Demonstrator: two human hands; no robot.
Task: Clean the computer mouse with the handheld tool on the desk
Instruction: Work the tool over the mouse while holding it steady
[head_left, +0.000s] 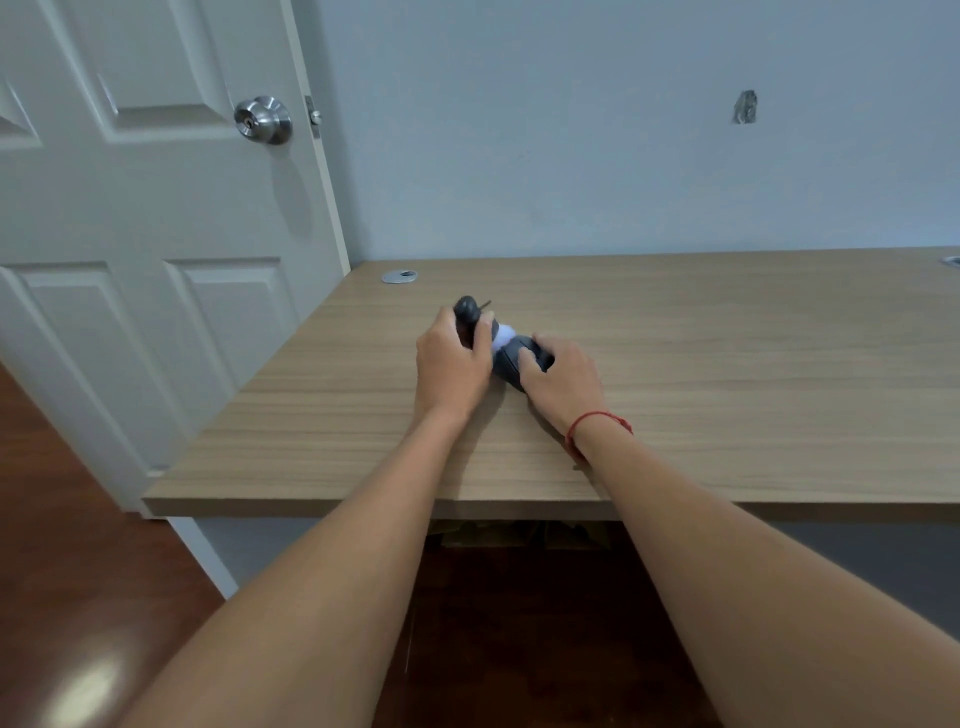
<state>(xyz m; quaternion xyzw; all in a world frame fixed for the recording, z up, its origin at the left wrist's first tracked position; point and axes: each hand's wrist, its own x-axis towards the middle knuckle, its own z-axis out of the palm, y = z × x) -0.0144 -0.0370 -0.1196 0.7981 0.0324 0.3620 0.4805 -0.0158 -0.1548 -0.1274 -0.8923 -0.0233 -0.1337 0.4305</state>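
Note:
A dark grey computer mouse (511, 361) lies on the wooden desk (727, 364), near the middle of its left half. My right hand (563, 382) rests on it, with fingers curled over its top and side. My left hand (454, 361) grips a dark handheld tool (467, 312) with a rounded black end. The tool's white tip (503, 333) touches the left end of the mouse. Much of the tool's body is hidden inside my fist.
A white panelled door (156, 234) with a steel knob (262, 119) stands open at the desk's left edge. Two round cable grommets (399, 276) sit along the back edge by the pale blue wall. A red string circles my right wrist (597, 421).

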